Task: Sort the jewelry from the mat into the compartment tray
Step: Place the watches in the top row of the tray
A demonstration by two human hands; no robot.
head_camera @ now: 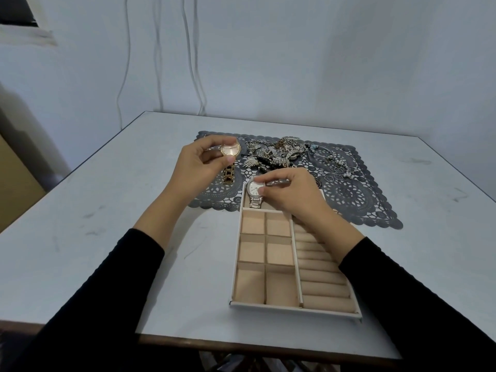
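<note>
Both hands are occupied, each with a watch. The left hand (197, 163) is raised over the left end of the mat (357, 200), thumb and curled fingers pinching the round case of a gold watch (230, 150). Its dial faces the camera and its gold-and-dark link band hangs down; whether the band's end touches the mat cannot be told. The right hand (295, 197) reaches over the far end of the compartment tray (295, 310), thumb and forefinger pinching the case of a silver watch (255, 188). That watch has a white dial and sits in the long far compartment, its metal bracelet running toward the compartment's near wall.

The tray is beige inside with a white rim and lies on the desk (107, 237), its far end overlapping the mat's near edge. It has six square compartments in two columns on the left and a row of padded rolls on the right; the right forearm crosses above the rolls.

On the dark lace mat beyond the hands lies a tangled heap of jewelry (279, 151), with several small rings (334, 174) scattered to its right. Black sleeves (112, 296) cover both forearms. Cables (193, 63) hang down the pale wall behind the desk.
</note>
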